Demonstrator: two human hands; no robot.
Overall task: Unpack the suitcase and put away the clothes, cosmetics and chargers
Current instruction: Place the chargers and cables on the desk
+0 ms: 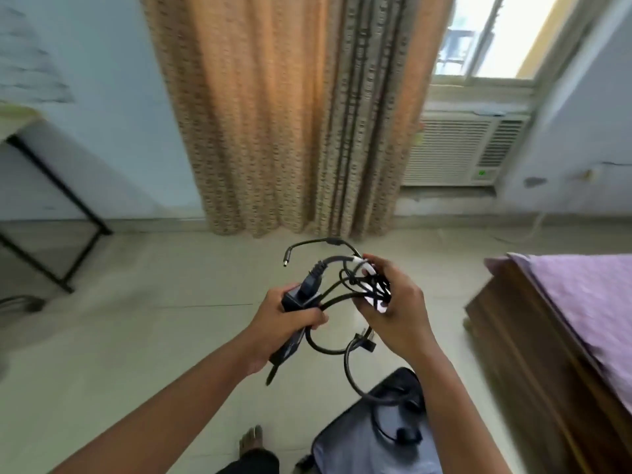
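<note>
Likely home bedroom | bed (578, 302) | curtain (287, 114) | window air-conditioner (455, 148)

One view only, head cam, wide-angle w/ bent edges. Looks fwd and down from standing height across the floor (136, 336) toward the curtain (290, 114) and window (485, 35) on the far wall. Both forearms reach in from the bottom edge; left hand (287, 319) and right hand (393, 302) sit close to the lens, near centre frame. Bench (20, 121) clips the left edge, bed (581, 302) the right, suitcase (369, 439) and one foot (251, 439) directly below. Edges motion-blurred. No second view to overlap.
</note>
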